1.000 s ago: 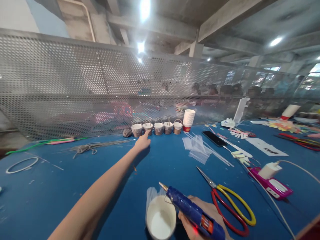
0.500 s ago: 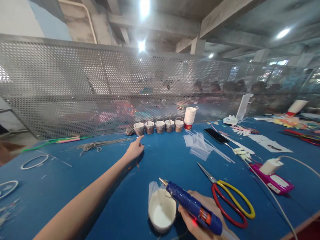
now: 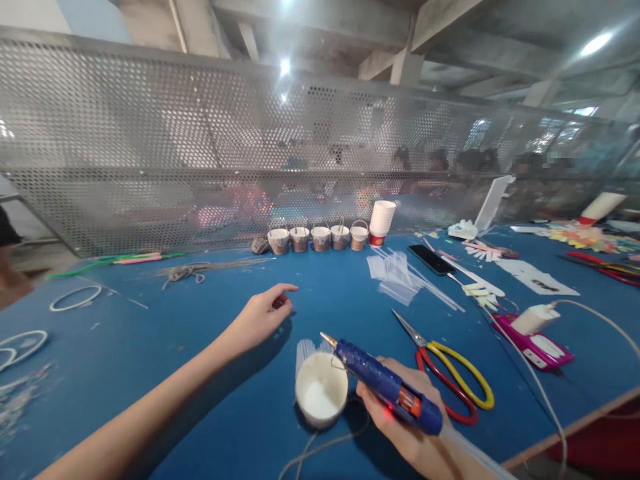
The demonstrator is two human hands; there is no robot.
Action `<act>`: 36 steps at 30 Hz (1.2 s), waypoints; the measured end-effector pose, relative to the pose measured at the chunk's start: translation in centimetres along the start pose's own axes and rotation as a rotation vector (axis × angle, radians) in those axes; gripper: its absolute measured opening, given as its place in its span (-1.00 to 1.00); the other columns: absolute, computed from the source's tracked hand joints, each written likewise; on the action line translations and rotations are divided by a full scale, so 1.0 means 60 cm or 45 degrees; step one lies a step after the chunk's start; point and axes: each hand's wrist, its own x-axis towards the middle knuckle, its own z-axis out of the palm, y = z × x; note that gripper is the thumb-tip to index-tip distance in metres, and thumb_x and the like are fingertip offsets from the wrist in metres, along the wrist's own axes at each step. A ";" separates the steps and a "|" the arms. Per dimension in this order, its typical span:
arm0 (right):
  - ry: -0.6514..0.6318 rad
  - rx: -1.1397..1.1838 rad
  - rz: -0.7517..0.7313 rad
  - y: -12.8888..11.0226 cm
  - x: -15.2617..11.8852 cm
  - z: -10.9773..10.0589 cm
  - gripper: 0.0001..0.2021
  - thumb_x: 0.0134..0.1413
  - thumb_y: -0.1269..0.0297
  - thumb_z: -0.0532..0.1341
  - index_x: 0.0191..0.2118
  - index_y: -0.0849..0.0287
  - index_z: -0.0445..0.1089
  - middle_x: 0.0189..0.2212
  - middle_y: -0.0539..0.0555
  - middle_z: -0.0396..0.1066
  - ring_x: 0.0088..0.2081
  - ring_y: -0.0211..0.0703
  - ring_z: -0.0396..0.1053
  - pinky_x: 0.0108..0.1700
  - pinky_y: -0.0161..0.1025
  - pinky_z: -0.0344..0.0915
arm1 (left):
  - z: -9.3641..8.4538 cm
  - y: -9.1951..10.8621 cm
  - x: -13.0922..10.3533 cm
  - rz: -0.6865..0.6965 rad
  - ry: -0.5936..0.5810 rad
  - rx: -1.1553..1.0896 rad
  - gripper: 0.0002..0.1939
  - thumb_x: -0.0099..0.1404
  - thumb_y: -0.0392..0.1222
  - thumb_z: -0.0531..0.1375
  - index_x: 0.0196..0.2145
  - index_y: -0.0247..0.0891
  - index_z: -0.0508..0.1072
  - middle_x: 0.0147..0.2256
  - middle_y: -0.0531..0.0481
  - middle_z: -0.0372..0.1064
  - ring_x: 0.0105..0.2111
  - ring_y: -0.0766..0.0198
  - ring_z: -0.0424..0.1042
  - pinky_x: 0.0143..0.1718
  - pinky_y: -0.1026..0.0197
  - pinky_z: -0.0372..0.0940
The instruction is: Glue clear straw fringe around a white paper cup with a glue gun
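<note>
My right hand [image 3: 405, 407] is wrapped round a blue hot glue gun [image 3: 370, 377], its metal tip pointing up and left beside the rim of a white paper cup [image 3: 321, 393]. Clear plastic strips [image 3: 305, 350] show just behind that cup, and a grey cord [image 3: 330, 441] trails in front of it. Over the bare blue table, left of the cup, my left hand [image 3: 265, 310] holds nothing; its index finger is stretched out and its thumb stands apart. Scissors [image 3: 443, 373] with red and yellow handles lie to the right of the glue gun.
Several small handled cups [image 3: 320, 239] and stacked paper cups [image 3: 381, 223] line the back, before a perforated metal screen [image 3: 165, 147]. Clear strips [image 3: 397, 273], a phone [image 3: 431, 259] and a pink power strip [image 3: 535, 343] with a cable are at right. Tangled cord [image 3: 187, 272] lies at left.
My left hand has drawn back from the row of cups toward me, its fingers loosening. The glue gun stays beside the cup's rim. The view has tilted down slightly.
</note>
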 end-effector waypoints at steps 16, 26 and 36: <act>-0.164 0.122 0.279 -0.026 -0.004 -0.057 -0.80 0.14 0.18 0.13 -0.44 0.13 0.36 -0.69 -0.10 0.25 -0.71 -0.34 0.20 -0.65 -0.40 0.20 | 0.022 0.066 -0.159 -0.123 -0.138 -0.096 -0.55 0.10 0.08 0.17 -0.11 -0.17 0.27 -0.37 0.03 0.30 -0.45 0.24 0.32 -0.41 0.20 0.27; -0.289 0.566 0.767 -0.012 -0.002 -0.049 -0.60 0.14 -0.06 0.10 -0.41 0.22 0.36 -0.77 -0.14 0.10 -0.68 -0.32 0.12 -0.50 -0.30 0.17 | 0.060 0.078 -0.164 -0.217 -0.240 -0.348 -0.80 0.15 -0.08 0.06 -0.30 -0.14 0.10 -0.57 0.20 0.13 -0.60 0.32 0.17 -0.57 0.29 0.07; -0.157 0.642 0.673 0.014 0.043 -0.046 -0.69 0.15 0.05 0.10 -0.34 0.23 0.35 -0.77 -0.14 0.14 -0.69 -0.31 0.12 -0.53 -0.29 0.10 | 0.028 0.060 -0.138 -0.124 -0.021 -0.127 -0.80 0.05 -0.26 -0.03 -0.30 -0.17 0.21 -0.56 0.17 0.19 -0.62 0.35 0.14 -0.54 0.29 0.08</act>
